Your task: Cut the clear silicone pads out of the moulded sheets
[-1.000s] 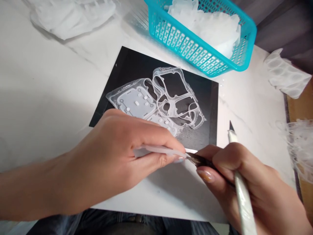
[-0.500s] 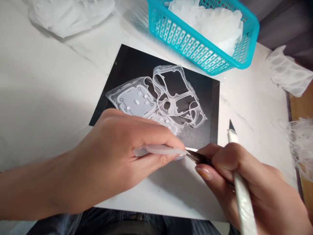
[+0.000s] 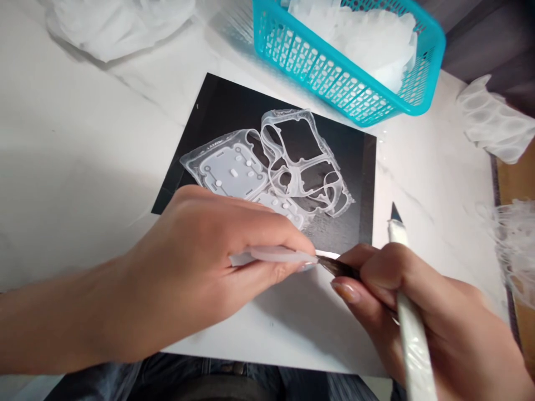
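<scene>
My left hand [image 3: 196, 267] pinches a small translucent silicone piece [image 3: 276, 255] flat between thumb and fingers, low over the table. My right hand [image 3: 422, 312] grips a craft knife [image 3: 412, 340] with a white handle like a pen. Its dark blade tip [image 3: 330, 265] touches the right edge of the piece. Behind my hands, on a black mat [image 3: 225, 111], lie a translucent silicone keypad sheet [image 3: 232, 170] and a cut-out silicone frame [image 3: 301, 161] that overlaps it.
A turquoise basket [image 3: 334, 78] of white silicone parts stands at the back. A second knife [image 3: 395, 223] lies right of the mat. Heaps of translucent scraps lie at the back left [image 3: 121, 22], right [image 3: 493, 125] and right edge [image 3: 516, 245]. The table is white marble.
Both hands keep the same grip. The view has drifted slightly, and the blade tip stays at the piece's edge.
</scene>
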`<state>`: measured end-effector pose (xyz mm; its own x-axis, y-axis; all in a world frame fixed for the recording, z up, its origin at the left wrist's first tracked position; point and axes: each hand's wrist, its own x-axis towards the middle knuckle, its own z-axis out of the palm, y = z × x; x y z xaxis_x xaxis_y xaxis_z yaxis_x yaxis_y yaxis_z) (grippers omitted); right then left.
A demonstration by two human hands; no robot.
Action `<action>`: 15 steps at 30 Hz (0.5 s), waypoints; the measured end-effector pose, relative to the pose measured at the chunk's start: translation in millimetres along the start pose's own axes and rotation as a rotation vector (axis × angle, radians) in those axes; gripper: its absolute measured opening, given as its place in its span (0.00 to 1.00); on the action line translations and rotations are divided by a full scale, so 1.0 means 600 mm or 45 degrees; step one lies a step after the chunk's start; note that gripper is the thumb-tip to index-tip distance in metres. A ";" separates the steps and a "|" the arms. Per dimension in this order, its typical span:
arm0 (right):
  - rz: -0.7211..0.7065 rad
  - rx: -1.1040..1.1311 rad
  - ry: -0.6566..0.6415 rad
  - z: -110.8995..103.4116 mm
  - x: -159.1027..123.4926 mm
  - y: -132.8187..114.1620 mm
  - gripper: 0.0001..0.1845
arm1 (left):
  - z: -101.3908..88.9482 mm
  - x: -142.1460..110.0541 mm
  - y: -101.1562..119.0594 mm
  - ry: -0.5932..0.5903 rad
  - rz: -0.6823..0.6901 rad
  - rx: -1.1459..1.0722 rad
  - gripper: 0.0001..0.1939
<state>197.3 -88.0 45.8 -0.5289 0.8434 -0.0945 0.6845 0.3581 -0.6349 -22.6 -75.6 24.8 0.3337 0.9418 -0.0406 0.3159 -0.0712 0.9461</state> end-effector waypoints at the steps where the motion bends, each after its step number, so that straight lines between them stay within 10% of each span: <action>1: 0.001 -0.005 0.002 0.000 0.000 0.000 0.14 | 0.000 0.000 0.000 0.000 0.001 0.000 0.06; 15: 0.020 -0.010 -0.019 0.004 0.002 0.000 0.15 | 0.000 -0.001 -0.005 -0.051 0.018 0.027 0.07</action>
<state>195.1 -88.0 43.8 -0.5257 0.8428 -0.1156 0.6967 0.3485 -0.6270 -23.7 -76.0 22.1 0.3733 0.9268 -0.0404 0.3297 -0.0918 0.9396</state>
